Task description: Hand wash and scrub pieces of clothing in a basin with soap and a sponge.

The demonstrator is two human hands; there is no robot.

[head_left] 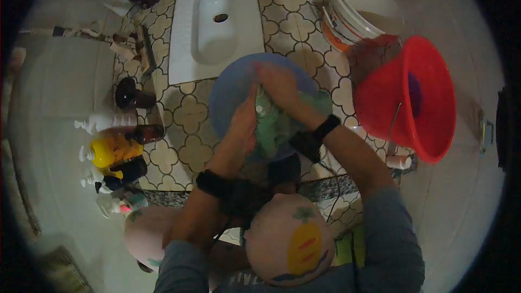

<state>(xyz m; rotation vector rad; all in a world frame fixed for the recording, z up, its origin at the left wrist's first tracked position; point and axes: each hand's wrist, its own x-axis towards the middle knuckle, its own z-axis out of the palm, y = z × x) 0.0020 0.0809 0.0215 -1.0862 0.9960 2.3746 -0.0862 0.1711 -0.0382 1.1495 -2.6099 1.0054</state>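
Observation:
A wet-looking green cloth lies bunched over a round blue basin, with a small pale spot like a button near its left edge. My left hand is closed along the cloth's left side. My right hand is closed at the cloth's upper edge, its fingertips near the left hand's and smeared by motion. The cloth drapes toward the basin's right rim, under my right wrist. What lies beneath the cloth in the basin is hidden. Dark bands wrap both wrists.
A white squat toilet is set in the patterned tile floor ahead. At right stand a red bucket and stacked white buckets. Several bottles, one a yellow pump bottle, line the left wall. A stone step edge runs before me.

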